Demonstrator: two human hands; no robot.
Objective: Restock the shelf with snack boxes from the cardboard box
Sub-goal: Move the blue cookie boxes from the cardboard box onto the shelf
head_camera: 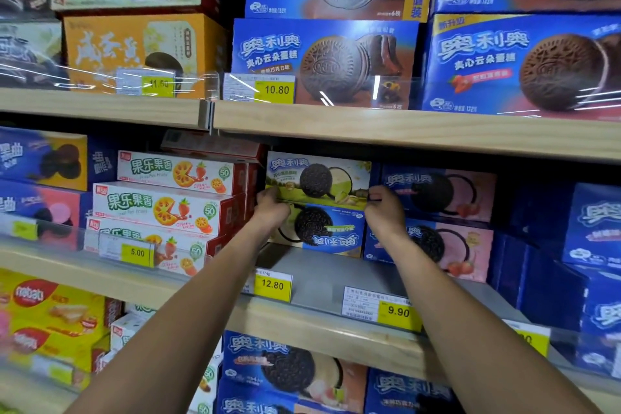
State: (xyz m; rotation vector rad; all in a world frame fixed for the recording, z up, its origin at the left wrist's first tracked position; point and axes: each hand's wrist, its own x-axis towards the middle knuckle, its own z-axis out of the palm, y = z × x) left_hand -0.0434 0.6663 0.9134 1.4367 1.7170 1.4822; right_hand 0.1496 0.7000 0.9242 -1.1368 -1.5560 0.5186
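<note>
Your 2 bare forearms [201, 312] reach up to the wooden-edged shelf [336, 324]. Your left hand [272, 208] and right hand [384, 207] each curl their fingers round a lower corner of a green-and-blue cardboard Oreo box [319, 178], printed 奥利奥. It lies on an upside-down blue Oreo box [322, 230]. Pink Oreo boxes [437, 193] stand just to the right. On the shelf edge below, a yellow price tag [272, 285] reads 12.80 and a second yellow tag [398, 312] reads 9.90.

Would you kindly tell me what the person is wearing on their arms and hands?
Nothing that shows. The left forearm and right forearm are bare down to the picture's edge, with no sleeve or cuff in view. The left hand and right hand wear no gloves, and no watch, bracelet or ring is visible.
</note>
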